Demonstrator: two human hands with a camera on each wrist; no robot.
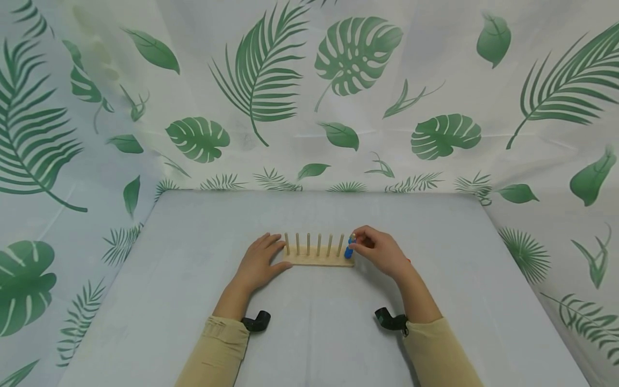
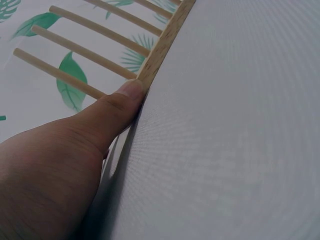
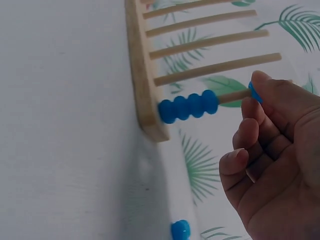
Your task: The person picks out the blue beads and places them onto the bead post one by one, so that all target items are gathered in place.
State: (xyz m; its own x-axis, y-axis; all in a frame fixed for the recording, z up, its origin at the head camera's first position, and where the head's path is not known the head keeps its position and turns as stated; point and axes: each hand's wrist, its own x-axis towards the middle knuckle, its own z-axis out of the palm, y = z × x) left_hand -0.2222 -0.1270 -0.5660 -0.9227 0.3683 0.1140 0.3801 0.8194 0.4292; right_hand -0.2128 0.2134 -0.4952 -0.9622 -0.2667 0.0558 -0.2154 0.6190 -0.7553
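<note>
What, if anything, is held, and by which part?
The right hand pinches a round blue bead by its sides, on a thin wooden peg; the left hand touches the left end of the flat wooden base.

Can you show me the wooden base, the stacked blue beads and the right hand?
Wooden base (image 3: 141,72): right wrist view, long side.
Stacked blue beads (image 3: 189,106): right wrist view, middle of stack.
Right hand (image 1: 381,251): head view, back of hand.

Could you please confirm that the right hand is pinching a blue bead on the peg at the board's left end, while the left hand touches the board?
Not quite: the head view shows the peg at the right end of the board. The right hand does pinch a blue bead on it, and the left hand touches the board.
</note>
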